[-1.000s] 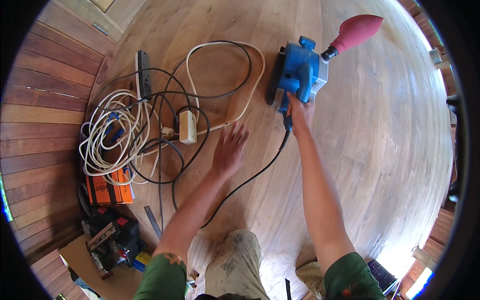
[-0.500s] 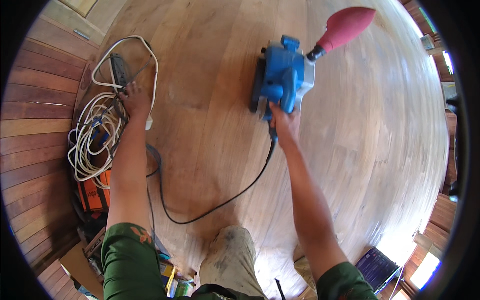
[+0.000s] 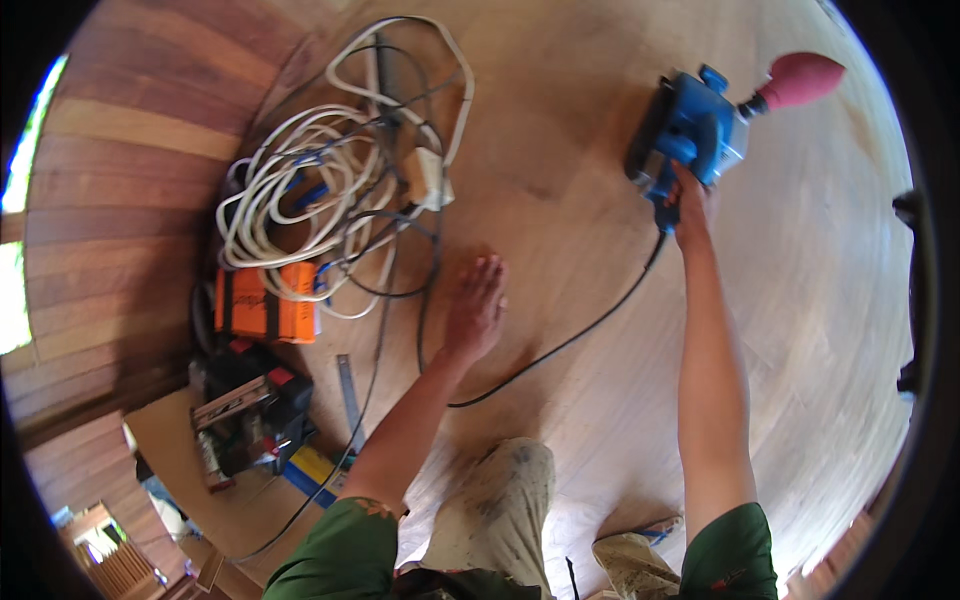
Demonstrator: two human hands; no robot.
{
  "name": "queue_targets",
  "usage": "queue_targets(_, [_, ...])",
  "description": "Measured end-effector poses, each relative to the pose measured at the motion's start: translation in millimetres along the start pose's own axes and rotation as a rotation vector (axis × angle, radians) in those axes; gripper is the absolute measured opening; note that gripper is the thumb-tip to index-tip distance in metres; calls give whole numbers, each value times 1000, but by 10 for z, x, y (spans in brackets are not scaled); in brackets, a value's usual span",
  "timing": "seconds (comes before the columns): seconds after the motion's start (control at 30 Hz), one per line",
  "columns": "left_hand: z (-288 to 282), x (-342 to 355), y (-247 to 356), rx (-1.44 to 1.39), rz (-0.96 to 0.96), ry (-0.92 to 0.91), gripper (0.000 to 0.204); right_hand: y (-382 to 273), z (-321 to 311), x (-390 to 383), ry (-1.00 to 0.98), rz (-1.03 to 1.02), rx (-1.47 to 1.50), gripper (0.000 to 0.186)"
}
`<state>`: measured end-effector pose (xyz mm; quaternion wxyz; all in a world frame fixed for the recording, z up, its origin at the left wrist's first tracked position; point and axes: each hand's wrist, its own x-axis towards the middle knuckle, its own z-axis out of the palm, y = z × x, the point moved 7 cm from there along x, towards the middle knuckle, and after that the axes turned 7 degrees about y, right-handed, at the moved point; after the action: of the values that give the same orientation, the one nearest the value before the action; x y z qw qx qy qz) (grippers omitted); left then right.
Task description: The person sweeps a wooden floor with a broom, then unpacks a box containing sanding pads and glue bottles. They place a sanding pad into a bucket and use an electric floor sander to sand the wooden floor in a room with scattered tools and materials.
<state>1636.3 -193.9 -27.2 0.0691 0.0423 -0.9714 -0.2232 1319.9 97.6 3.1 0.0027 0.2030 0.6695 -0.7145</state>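
Observation:
My right hand [image 3: 693, 205] grips the rear handle of a blue belt sander [image 3: 695, 130], which sits on the wooden floor at the upper right. A pinkish-red dust bag [image 3: 803, 79] sticks out from its right side. From the handle a black power cord [image 3: 560, 361] curves down and left across the boards. My left hand [image 3: 476, 310] holds nothing, its fingers stretched out above the floor near this cord. To its upper left lies a tangle of white extension cord [image 3: 262, 205], with a dark power strip [image 3: 383, 80] and a white plug block [image 3: 428, 180] beside it.
Left of the coil runs a plank wall [image 3: 130, 205]. An orange box [image 3: 265, 303] lies partly under the cord. Nearer me are a dark tool bag [image 3: 285, 395], a metal ruler-like strip [image 3: 349, 395] and a cardboard box [image 3: 165, 440]. My knee [image 3: 500, 500] shows at the bottom.
My left hand has left the power strip and come back toward me. The view has swung left, so the sander appears farther right, still in my right hand.

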Motion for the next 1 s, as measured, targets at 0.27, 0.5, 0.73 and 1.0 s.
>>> queue_targets(0.27, [-460,-429,-428,-320,-423,209,63,29,83,-1239,-15,-28,-56,22])
queue_targets(0.5, [-818,-2362,-901,-55,-637,329,62,415,-179,-2175,49,-9,-109,20])
queue_targets(0.73, [-713,-2648,-920,172,-451,153,75,543,-378,-3148,51,66,-229,22])
queue_targets(1.0, [-740,-2681,-905,171,-406,243,72,721,-505,-3527,57,39,-159,27])
